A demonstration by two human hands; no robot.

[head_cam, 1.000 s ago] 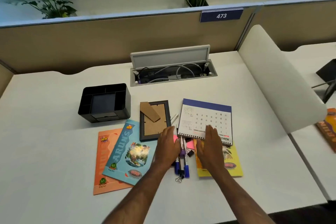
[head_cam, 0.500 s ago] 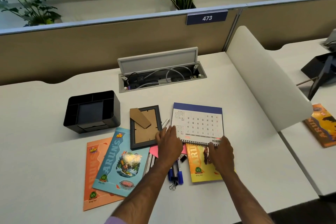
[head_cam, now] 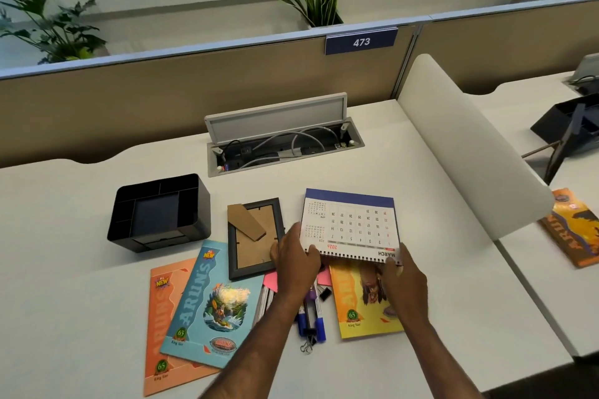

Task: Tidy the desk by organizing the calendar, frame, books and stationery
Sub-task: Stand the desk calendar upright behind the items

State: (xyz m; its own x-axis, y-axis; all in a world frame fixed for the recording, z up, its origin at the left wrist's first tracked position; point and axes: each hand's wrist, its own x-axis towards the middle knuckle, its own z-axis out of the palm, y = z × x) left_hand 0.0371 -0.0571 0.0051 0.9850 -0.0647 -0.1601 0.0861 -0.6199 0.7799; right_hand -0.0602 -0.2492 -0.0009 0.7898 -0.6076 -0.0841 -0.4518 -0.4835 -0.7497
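Observation:
A spiral-bound desk calendar [head_cam: 351,223] with a blue top band lies upside down to me, its near edge lifted. My left hand [head_cam: 296,261] grips its near left corner and my right hand [head_cam: 403,282] grips its near right corner. A dark picture frame [head_cam: 254,238] lies face down beside it, cardboard stand showing. The blue book [head_cam: 210,304] overlaps the orange book [head_cam: 162,317]; a yellow book [head_cam: 359,301] lies under the calendar's near edge. Pens [head_cam: 311,317], a binder clip [head_cam: 308,338] and pink notes [head_cam: 270,280] lie partly hidden by my left arm.
A black desk organiser [head_cam: 158,212] stands at the left. An open cable tray [head_cam: 282,146] is set into the desk behind. A white divider panel [head_cam: 470,146] bounds the right side, and beyond it lies another orange book [head_cam: 573,227]. A tan partition runs along the back.
Both hands slid from flat on the calendar to its near corners, took hold and raised its spiral edge off the yellow book. The camera has moved closer.

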